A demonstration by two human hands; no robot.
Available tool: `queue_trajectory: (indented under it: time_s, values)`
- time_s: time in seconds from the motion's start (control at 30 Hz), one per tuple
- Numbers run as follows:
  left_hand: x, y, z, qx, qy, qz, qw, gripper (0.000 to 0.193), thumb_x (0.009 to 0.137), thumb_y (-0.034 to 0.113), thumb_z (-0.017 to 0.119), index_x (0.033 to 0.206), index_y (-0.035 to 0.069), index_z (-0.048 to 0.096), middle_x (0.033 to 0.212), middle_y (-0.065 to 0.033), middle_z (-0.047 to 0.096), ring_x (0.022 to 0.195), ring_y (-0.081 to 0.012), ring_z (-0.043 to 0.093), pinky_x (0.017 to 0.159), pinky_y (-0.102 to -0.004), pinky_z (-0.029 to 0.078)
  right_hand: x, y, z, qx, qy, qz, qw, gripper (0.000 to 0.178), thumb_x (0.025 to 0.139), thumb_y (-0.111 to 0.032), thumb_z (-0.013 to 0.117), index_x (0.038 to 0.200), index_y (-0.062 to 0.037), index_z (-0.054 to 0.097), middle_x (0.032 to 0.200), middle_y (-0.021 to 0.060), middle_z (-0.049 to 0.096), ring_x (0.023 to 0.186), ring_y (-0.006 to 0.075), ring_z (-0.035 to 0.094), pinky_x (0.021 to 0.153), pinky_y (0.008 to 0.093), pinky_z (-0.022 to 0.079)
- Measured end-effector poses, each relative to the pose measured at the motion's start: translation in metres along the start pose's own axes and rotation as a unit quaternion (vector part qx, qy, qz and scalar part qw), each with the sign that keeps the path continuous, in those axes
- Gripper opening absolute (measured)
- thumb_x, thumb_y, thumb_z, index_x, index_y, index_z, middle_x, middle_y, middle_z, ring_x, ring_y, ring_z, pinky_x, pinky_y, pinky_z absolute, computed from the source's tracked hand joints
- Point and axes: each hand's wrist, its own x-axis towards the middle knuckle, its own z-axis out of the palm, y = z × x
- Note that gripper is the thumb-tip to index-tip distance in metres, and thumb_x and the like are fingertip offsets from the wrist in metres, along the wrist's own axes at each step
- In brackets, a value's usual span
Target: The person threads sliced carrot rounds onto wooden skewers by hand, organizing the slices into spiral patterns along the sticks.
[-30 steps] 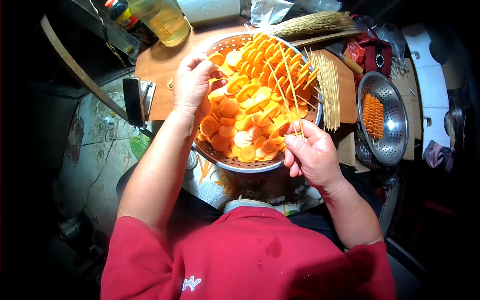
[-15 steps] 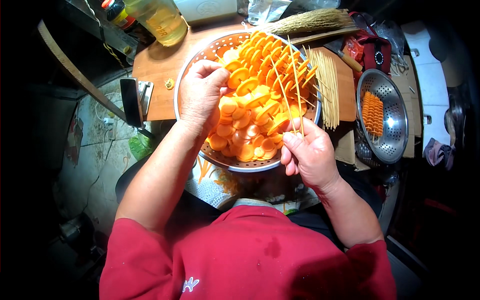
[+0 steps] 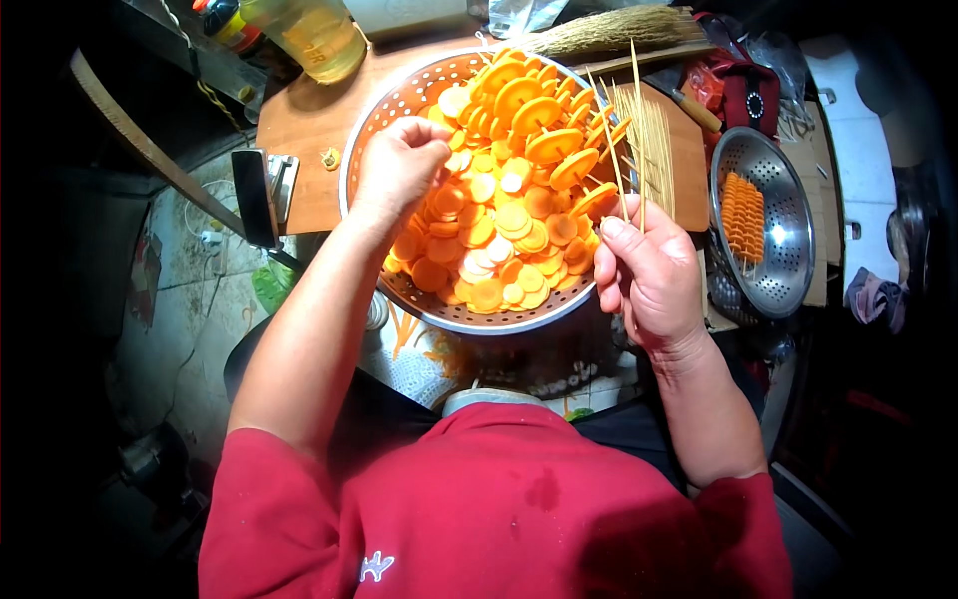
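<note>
A large colander (image 3: 469, 326) with a grey rim holds many loose round carrot slices (image 3: 499, 250). On the far right side of the colander, several rows of carrot slices threaded on skewers (image 3: 539, 112) lie over the loose ones. My right hand (image 3: 659, 270), at the colander's right rim, is closed in a pinch on the lower ends of two thin bamboo skewers (image 3: 636, 110), which point away from me. Above the left part of the slices is my left hand (image 3: 399, 170), its thumb and fingers pressed together; whatever is between them is hidden.
A bundle of bamboo skewers (image 3: 655, 165) lies on the wooden table (image 3: 309, 205), right of the colander. Farther right, a steel colander (image 3: 793, 265) holds skewered carrot slices (image 3: 743, 215). A phone (image 3: 253, 198) stands at the left, a bottle of yellow liquid (image 3: 324, 50) behind, a straw brush (image 3: 619, 36) at the back.
My left hand has drawn back left, away from the threaded slices. My right hand has moved right with the two skewers, and the threaded slices now lie farther right, uncovering more loose ones.
</note>
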Motion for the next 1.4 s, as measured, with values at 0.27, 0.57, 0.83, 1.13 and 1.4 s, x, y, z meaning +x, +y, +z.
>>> queue_trajectory:
  time_s: [0.27, 0.57, 0.83, 1.13, 1.4]
  values:
    - [-0.009, -0.015, 0.028, 0.249, -0.071, 0.028, 0.965, 0.014, 0.082, 0.012, 0.066, 0.091, 0.002, 0.066, 0.077, -0.0049, 0.064, 0.063, -0.0095, 0.058, 0.057, -0.0245, 0.048, -0.004, -0.003, -0.005, -0.01, 0.008, -0.006, 1.0, 0.013, 0.093, -0.015, 0.049, 0.099, -0.0038, 0.053, 0.064, 0.0001, 0.055, 0.042, 0.0036, 0.043, 0.041, 0.0141, 0.034]
    - [-0.017, 0.005, 0.04, 0.306, -0.147, -0.021, 0.94, 0.022, 0.079, 0.018, 0.072, 0.092, 0.002, 0.066, 0.079, -0.0072, 0.066, 0.071, -0.0124, 0.061, 0.062, -0.0266, 0.05, -0.007, -0.006, -0.009, -0.016, 0.005, -0.009, 1.0, 0.014, 0.093, -0.015, 0.049, 0.099, -0.0031, 0.053, 0.064, -0.0001, 0.054, 0.044, 0.0035, 0.044, 0.043, 0.0145, 0.035]
    - [-0.021, 0.016, 0.042, 0.367, -0.19, -0.06, 0.909, 0.024, 0.074, 0.015, 0.075, 0.09, 0.001, 0.063, 0.081, -0.0091, 0.065, 0.072, -0.0174, 0.062, 0.064, -0.028, 0.051, -0.006, -0.007, -0.008, -0.032, 0.006, -0.01, 0.999, 0.013, 0.092, -0.014, 0.049, 0.098, -0.0032, 0.053, 0.064, 0.0006, 0.055, 0.045, 0.004, 0.045, 0.045, 0.0154, 0.037]
    - [0.002, 0.022, 0.003, -0.217, -0.068, -0.084, 0.97, 0.017, 0.082, 0.002, 0.062, 0.096, 0.002, 0.053, 0.082, -0.0105, 0.063, 0.065, -0.018, 0.064, 0.057, -0.0302, 0.056, -0.013, -0.005, -0.008, -0.072, -0.039, 0.034, 0.996, 0.015, 0.094, -0.013, 0.048, 0.103, -0.0014, 0.052, 0.062, 0.0022, 0.055, 0.041, 0.0046, 0.046, 0.039, 0.0143, 0.038]
    - [0.002, 0.03, -0.011, -0.272, -0.013, -0.039, 0.961, 0.024, 0.081, 0.002, 0.058, 0.105, 0.002, 0.054, 0.1, -0.0079, 0.063, 0.087, -0.0153, 0.065, 0.072, -0.0282, 0.057, -0.012, 0.002, -0.003, -0.067, -0.048, 0.057, 0.995, 0.014, 0.093, -0.013, 0.05, 0.102, -0.0015, 0.052, 0.061, 0.0028, 0.056, 0.04, 0.0057, 0.048, 0.038, 0.0151, 0.039]
